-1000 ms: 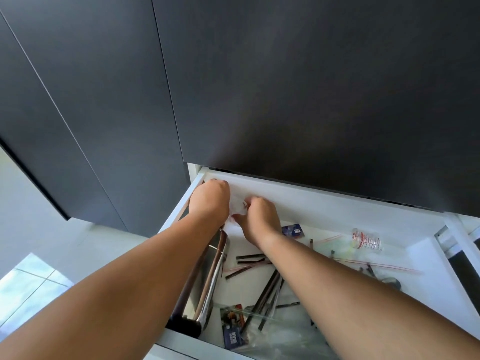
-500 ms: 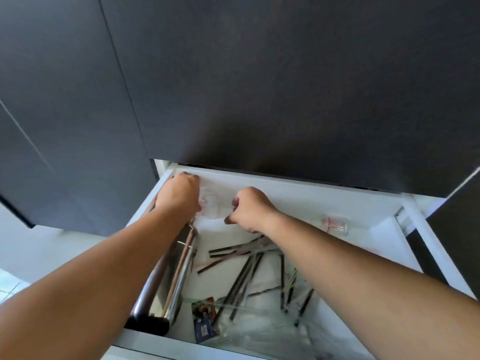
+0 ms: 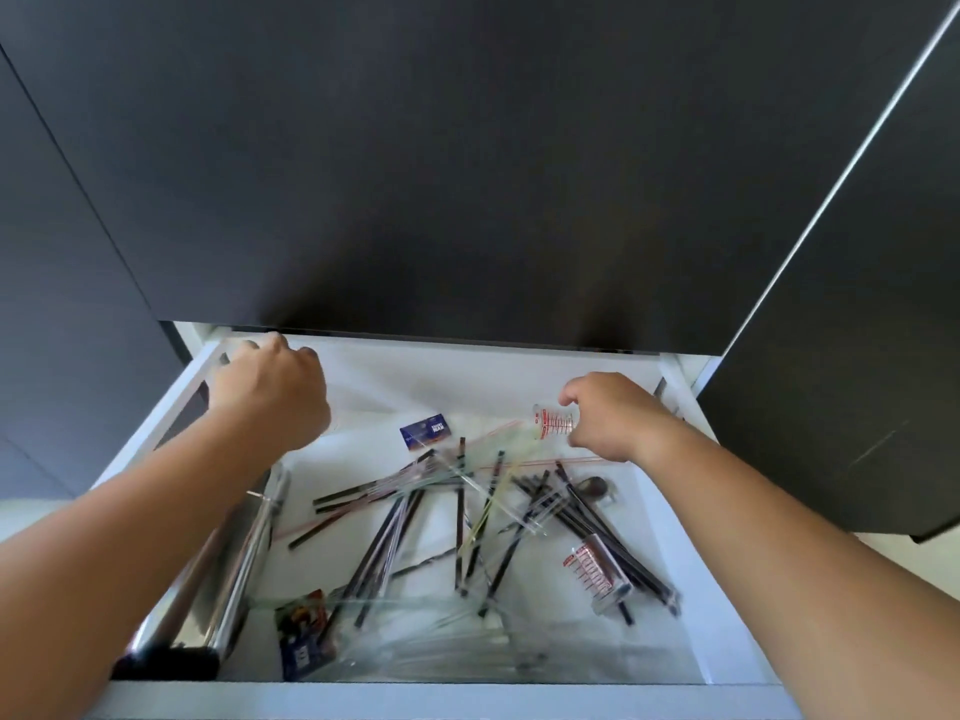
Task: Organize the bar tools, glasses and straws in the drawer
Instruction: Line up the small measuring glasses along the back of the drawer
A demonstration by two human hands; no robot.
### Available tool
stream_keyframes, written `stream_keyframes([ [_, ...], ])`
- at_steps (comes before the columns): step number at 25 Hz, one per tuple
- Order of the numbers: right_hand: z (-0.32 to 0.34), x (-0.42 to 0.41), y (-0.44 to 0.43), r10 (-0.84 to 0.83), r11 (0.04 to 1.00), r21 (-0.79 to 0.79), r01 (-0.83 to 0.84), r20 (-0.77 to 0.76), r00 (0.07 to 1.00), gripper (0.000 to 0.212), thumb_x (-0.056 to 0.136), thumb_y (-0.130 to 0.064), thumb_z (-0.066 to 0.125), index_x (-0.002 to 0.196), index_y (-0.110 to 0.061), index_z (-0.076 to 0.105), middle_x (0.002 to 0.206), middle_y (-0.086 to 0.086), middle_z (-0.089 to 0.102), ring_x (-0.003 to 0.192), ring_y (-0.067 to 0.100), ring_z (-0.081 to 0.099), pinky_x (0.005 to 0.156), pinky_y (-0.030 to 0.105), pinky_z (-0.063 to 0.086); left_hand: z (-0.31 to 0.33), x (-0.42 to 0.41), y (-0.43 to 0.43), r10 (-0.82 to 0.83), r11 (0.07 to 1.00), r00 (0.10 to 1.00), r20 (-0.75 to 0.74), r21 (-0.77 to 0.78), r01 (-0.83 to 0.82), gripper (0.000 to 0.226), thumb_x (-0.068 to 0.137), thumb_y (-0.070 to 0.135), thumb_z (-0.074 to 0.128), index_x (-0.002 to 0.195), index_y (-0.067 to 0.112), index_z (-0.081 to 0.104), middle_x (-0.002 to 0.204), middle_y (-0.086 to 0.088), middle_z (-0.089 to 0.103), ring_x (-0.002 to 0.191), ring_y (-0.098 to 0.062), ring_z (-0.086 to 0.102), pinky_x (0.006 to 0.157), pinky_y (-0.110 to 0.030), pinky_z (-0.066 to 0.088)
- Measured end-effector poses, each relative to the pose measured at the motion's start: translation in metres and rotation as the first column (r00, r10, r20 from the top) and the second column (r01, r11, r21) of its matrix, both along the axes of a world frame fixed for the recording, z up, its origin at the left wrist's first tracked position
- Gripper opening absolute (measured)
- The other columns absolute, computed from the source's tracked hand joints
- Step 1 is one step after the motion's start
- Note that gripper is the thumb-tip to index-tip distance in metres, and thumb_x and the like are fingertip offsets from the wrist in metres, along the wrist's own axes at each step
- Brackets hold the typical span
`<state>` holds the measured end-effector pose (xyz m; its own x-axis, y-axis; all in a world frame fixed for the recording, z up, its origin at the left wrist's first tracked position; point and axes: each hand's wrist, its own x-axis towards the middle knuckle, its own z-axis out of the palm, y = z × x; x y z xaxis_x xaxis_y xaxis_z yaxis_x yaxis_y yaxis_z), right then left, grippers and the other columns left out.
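The right hand (image 3: 605, 415) is closed on a little measuring glass (image 3: 555, 421) lying sideways at the back of the drawer (image 3: 691, 605) (left hand (image 3: 270, 392) curled, contents hidden).

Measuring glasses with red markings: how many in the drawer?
2. One measuring glass at the back right, at the right hand; the other lies front right on the straws. Clutter may hide more.
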<state>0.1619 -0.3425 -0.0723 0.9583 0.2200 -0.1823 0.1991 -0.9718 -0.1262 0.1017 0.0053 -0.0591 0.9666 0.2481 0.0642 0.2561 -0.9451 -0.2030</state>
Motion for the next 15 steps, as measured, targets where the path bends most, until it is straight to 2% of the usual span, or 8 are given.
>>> stream_keyframes([
  [2,-0.012,0.004,0.002,0.033,0.999,0.022,-0.033,-0.014,0.999,0.044,0.083,-0.007,0.075,0.126,-0.017,0.069,0.127,0.002,0.068,0.112,0.029,0.064,0.09,0.035,0.055,0.01,-0.003,-0.013,-0.137,0.989,0.988,0.073,-0.052,0.141,0.015,0.093,0.026,0.051,0.096,0.013,0.057,0.098,-0.007,0.056,0.086,-0.028,0.05,0.066,-0.037,0.048],
  [4,-0.018,0.008,0.005,0.033,0.999,0.01,-0.033,-0.017,0.999,0.042,0.081,-0.006,0.078,0.119,-0.02,0.07,0.121,0.002,0.068,0.106,0.028,0.064,0.082,0.032,0.053,0.019,-0.012,-0.04,-0.43,0.891,0.887,0.171,-0.081,0.447,0.021,0.097,0.03,0.053,0.094,0.013,0.064,0.097,-0.006,0.062,0.092,-0.029,0.059,0.071,-0.039,0.053],
  [5,-0.021,0.009,0.006,0.034,0.999,0.001,-0.034,-0.013,0.999,0.04,0.081,-0.006,0.077,0.117,-0.021,0.07,0.118,0.002,0.068,0.104,0.028,0.065,0.081,0.033,0.054,0.023,-0.019,-0.061,-0.597,0.784,0.78,0.189,-0.074,0.617,0.023,0.098,0.033,0.054,0.096,0.014,0.067,0.096,-0.004,0.064,0.094,-0.029,0.061,0.073,-0.038,0.053],
  [7,-0.025,0.01,0.01,0.057,0.998,-0.027,-0.057,-0.001,0.998,0.035,0.085,-0.006,0.07,0.115,-0.021,0.07,0.118,0.003,0.069,0.104,0.028,0.065,0.085,0.035,0.057,0.025,-0.035,-0.115,-0.853,0.499,0.502,0.14,-0.06,0.864,0.027,0.095,0.04,0.059,0.104,0.017,0.069,0.1,-0.002,0.066,0.097,-0.028,0.062,0.076,-0.039,0.053],
  [9,-0.024,0.011,0.01,0.088,0.996,-0.018,-0.088,-0.006,0.996,0.03,0.089,-0.009,0.063,0.115,-0.02,0.072,0.118,0.004,0.07,0.105,0.029,0.065,0.089,0.037,0.057,0.017,-0.044,-0.169,-0.951,0.3,0.306,0.051,-0.094,0.949,0.039,0.089,0.043,0.066,0.119,0.017,0.066,0.114,-0.003,0.065,0.107,-0.027,0.059,0.082,-0.04,0.054],
  [10,-0.022,0.01,0.009,0.085,0.996,0.0,-0.085,-0.017,0.996,0.029,0.088,-0.01,0.064,0.115,-0.02,0.072,0.117,0.005,0.071,0.103,0.029,0.066,0.088,0.036,0.057,0.012,-0.047,-0.19,-0.965,0.26,0.261,-0.008,-0.112,0.959,0.046,0.087,0.042,0.068,0.125,0.017,0.063,0.12,-0.004,0.063,0.112,-0.028,0.057,0.085,-0.042,0.053],
  [12,-0.02,0.009,0.005,0.056,0.997,0.047,-0.055,-0.016,0.998,0.032,0.081,-0.014,0.076,0.112,-0.02,0.072,0.111,0.002,0.069,0.096,0.026,0.065,0.079,0.032,0.056,0.004,-0.052,-0.217,-0.967,0.246,0.234,-0.104,-0.124,0.961,0.053,0.088,0.04,0.068,0.135,0.017,0.057,0.127,-0.003,0.06,0.116,-0.028,0.054,0.087,-0.044,0.052],
  [15,-0.013,0.009,-0.003,0.013,0.992,0.129,-0.009,-0.031,0.999,0.039,0.072,-0.014,0.085,0.108,-0.021,0.072,0.107,0.0,0.068,0.09,0.023,0.064,0.074,0.032,0.057,-0.006,-0.053,-0.229,-0.96,0.224,0.208,-0.187,-0.068,0.972,0.049,0.092,0.036,0.066,0.137,0.02,0.055,0.127,0.001,0.061,0.115,-0.027,0.055,0.085,-0.043,0.053],
])
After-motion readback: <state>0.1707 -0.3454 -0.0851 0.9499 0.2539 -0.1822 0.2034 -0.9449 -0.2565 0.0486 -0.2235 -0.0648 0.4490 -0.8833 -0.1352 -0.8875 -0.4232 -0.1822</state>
